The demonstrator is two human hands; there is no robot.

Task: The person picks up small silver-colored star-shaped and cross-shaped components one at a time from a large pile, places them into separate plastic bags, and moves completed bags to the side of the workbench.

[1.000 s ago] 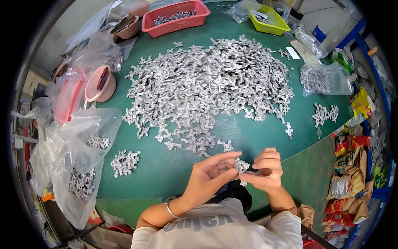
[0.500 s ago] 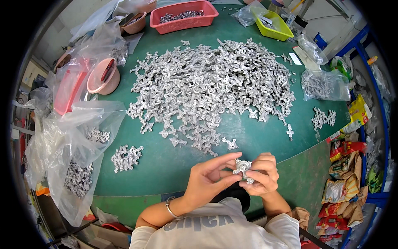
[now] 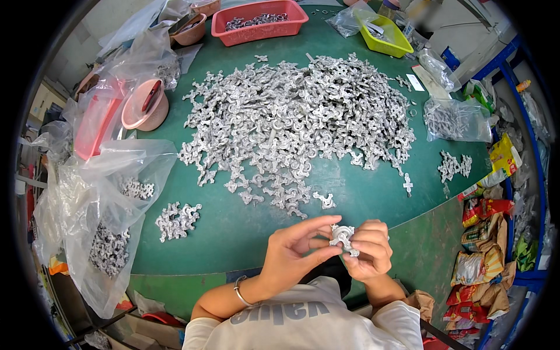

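Observation:
Between both hands, just above the front edge of the green table [image 3: 221, 248], is a small silver-grey metal casting [image 3: 342, 235] with a round middle and stubby arms. My left hand [image 3: 300, 242] pinches it from the left between thumb and fingers. On its right side, the fingers of my right hand [image 3: 371, 248] are curled round it and hide part of it. A single similar casting [image 3: 324, 200] lies on the table just beyond my hands. Farther off spreads a large heap of these castings [image 3: 297, 116].
At left, a clear plastic bag [image 3: 157, 160] holds castings, beside a small pile [image 3: 178, 221]. A pink bowl [image 3: 134, 114], red basket [image 3: 259, 36] and yellow-green basket [image 3: 402, 46] stand around the heap. Another filled bag [image 3: 458, 119] and small cluster [image 3: 455, 166] lie right, near a blue shelf frame [image 3: 510, 76].
My right hand has shifted slightly downward, its fingers set a little differently on the casting. The casting has moved very slightly; my left hand stays nearly where it was.

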